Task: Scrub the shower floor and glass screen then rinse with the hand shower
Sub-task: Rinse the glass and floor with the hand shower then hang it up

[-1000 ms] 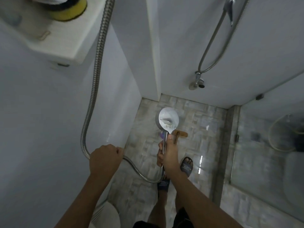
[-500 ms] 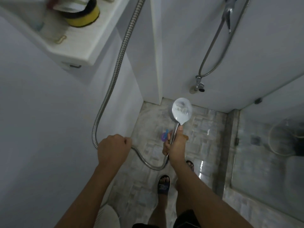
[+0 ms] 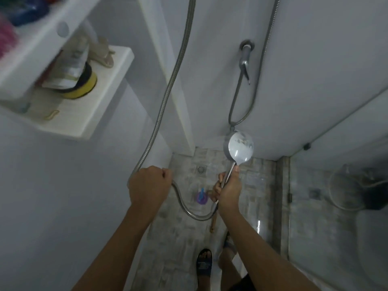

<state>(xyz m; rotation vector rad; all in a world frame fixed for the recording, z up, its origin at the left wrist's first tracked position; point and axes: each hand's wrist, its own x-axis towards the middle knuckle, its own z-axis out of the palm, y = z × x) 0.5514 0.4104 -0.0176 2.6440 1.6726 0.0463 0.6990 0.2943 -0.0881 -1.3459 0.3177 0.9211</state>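
In the white-walled stall, under a cluttered shelf [image 3: 100,106], a purple object [image 3: 202,198] lies on the shower floor [image 3: 180,238] left of the glass screen [image 3: 336,217], our left grip [image 3: 149,185] curled round the hose [image 3: 168,91] and our right grip [image 3: 228,191] clasping the hand shower [image 3: 239,149], lifted higher than before.

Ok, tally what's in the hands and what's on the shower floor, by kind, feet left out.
hand shower: 1, held in the right hand
metal hose: 1, gripped by the left hand
floor drain: 1
purple and blue item: 1, on the tiles
brown-handled tool: 1, partly hidden by the hose
Total: 5
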